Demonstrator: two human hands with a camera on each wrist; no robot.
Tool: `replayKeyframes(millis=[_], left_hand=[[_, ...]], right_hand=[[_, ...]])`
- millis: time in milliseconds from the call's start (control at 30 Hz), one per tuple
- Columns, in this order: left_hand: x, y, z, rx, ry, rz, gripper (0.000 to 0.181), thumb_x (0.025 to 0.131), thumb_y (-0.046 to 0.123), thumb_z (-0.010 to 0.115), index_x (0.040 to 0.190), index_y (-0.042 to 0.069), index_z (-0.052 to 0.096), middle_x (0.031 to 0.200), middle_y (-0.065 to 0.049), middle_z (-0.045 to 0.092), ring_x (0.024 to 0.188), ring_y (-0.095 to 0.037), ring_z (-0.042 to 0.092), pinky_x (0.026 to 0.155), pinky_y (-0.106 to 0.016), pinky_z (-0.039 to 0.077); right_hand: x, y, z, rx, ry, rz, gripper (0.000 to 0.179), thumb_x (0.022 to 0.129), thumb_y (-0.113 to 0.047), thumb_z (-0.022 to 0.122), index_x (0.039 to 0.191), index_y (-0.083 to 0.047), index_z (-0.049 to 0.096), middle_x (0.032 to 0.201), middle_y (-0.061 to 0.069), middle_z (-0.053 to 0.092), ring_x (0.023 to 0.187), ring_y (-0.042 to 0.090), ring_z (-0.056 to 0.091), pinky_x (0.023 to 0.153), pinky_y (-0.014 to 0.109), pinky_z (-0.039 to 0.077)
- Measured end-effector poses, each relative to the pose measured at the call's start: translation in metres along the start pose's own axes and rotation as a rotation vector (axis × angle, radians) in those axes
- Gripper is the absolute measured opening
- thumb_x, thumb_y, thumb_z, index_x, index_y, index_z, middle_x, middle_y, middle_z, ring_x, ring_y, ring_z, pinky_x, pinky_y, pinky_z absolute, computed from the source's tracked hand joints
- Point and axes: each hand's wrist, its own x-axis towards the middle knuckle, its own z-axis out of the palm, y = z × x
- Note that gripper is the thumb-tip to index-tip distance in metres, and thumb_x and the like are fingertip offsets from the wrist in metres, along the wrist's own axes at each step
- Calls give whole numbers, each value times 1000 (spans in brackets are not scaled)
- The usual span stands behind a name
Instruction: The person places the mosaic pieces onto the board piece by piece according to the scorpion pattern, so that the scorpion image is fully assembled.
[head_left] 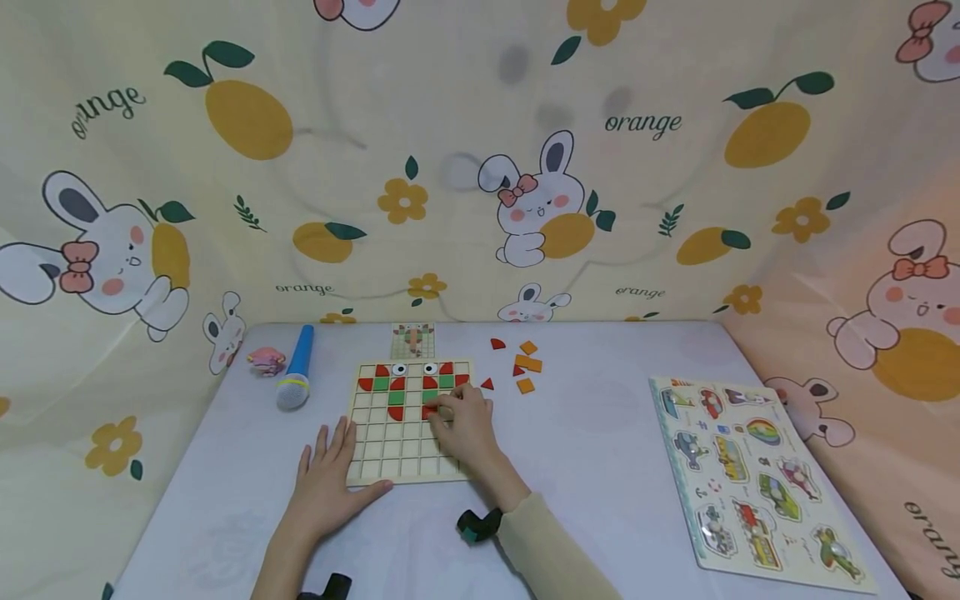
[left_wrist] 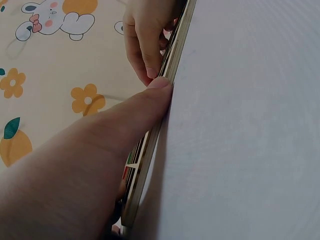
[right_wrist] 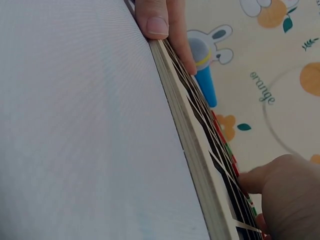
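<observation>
A square wooden grid board (head_left: 375,454) lies on the white table, its upper cells filled with red and green pieces and two round eye pieces (head_left: 400,369). My left hand (head_left: 326,483) rests at the board's near left corner, fingers spread along the left side and thumb on the front edge. Over the board's right part, my right hand (head_left: 468,425) has thumb and index fingertips together at a red piece (head_left: 427,412) in a grid cell. That piece is partly hidden by the fingers. In the right wrist view the right thumb (right_wrist: 255,180) reaches down onto the grid.
Loose red and orange pieces (head_left: 528,363) lie right of the board. A small pattern card (head_left: 412,341) sits behind it. At the back left are a blue toy microphone (head_left: 300,367) and a pink toy (head_left: 267,361). A picture puzzle board (head_left: 757,483) lies at the right.
</observation>
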Motion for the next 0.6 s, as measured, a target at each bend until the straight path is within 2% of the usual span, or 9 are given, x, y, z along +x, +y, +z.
replayKeyframes(millis=[233,433,600], left_hand=[[-1,0,-2,-4,1,-4,127,82,81,70,166,-4,24,175,-25,13,161,-52,1,126,-73,0],[-1,0,-1,5,-18,-15,128,83,83,66,166,-3,20,176,-23,9,161,-52,-3,126,-73,-3],[-1,-1,1,10,-20,-17,129,83,84,65,167,-2,19,176,-22,8,161,-51,-3,126,-72,-4]], right_hand=[[0,-1,-1,17,18,-10,15,97,-20,75,108,-20,84,103,6,58,94,21,47,79,37,26],[1,-1,-1,4,-16,26,17,99,-24,75,113,-22,84,108,6,59,100,22,50,82,38,29],[6,4,-16,116,-2,80,24,103,-23,69,123,-13,78,112,11,63,105,25,56,88,46,39]])
